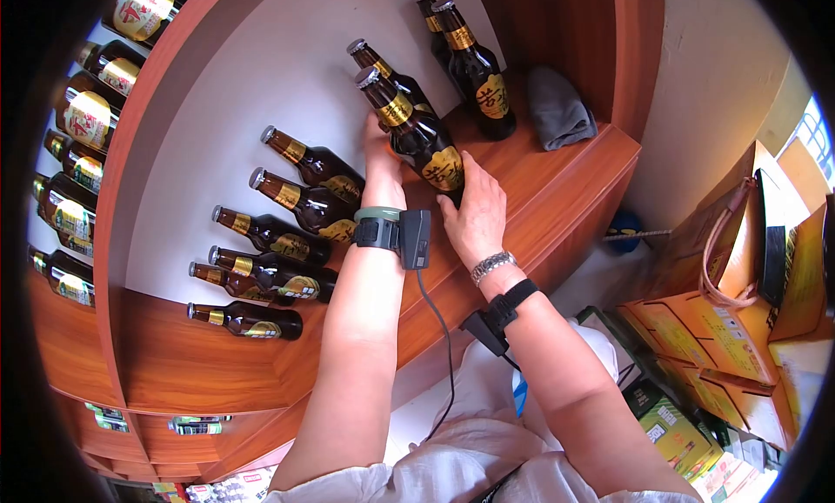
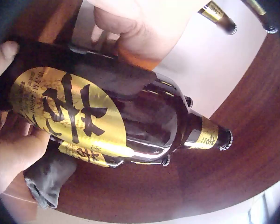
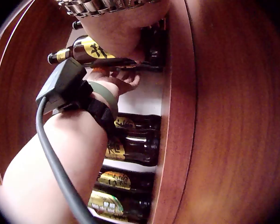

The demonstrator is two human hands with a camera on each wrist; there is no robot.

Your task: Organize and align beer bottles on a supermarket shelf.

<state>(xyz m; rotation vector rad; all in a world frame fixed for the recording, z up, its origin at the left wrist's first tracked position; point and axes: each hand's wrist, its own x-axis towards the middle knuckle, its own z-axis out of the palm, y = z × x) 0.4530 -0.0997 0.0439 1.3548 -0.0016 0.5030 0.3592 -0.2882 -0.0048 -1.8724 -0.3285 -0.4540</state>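
Note:
A dark brown beer bottle (image 1: 422,142) with a gold label and gold neck band stands upright at the shelf's front. My right hand (image 1: 478,211) grips it low down, thumb on one side and fingers on the other, as the left wrist view of the right hand (image 2: 14,154) shows. On the bottle's other side is my left hand (image 1: 383,155), partly hidden behind it. In the right wrist view the left hand's loosely bent fingers (image 3: 126,81) lie beside the bottle (image 3: 81,51). A second matching bottle (image 1: 404,85) stands just behind the held one.
Two more bottles (image 1: 487,81) stand at the back right, near a crumpled grey cloth (image 1: 557,111). Several bottles (image 1: 304,198) line the left part of the curved wooden shelf (image 1: 557,168). Cardboard boxes (image 1: 704,329) are stacked at right. A cable (image 1: 448,338) hangs from my left wrist.

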